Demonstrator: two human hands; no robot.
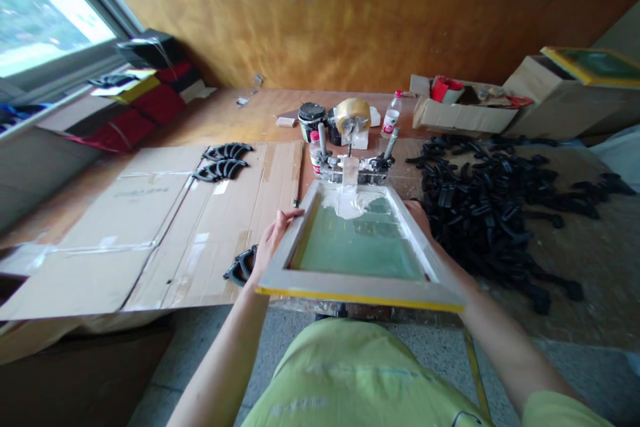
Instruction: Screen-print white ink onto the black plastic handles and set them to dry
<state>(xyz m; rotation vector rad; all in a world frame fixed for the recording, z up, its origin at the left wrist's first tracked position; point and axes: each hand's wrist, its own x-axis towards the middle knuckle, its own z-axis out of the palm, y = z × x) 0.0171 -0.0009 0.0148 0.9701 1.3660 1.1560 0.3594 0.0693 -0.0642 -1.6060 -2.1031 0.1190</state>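
Note:
A framed screen point(357, 247) with green mesh sits tilted in front of me, its far edge at a metal clamp point(354, 170). White paste and a pale scraper point(350, 180) lie at its far end. My left hand point(273, 237) grips the left side of the frame, fingertips on its edge. At the right side, my right hand point(419, 217) is against the frame, its fingers mostly hidden behind it. Black curved parts point(243, 265) lie beside my left hand.
Flat cardboard point(165, 213) with more black curved parts point(223, 160) covers the left. A heap of black parts point(480, 207) lies right. Behind the clamp stand a paint tub point(311, 121), tape roll point(353, 115) and bottle point(391, 113); an open box point(460, 113) is back right.

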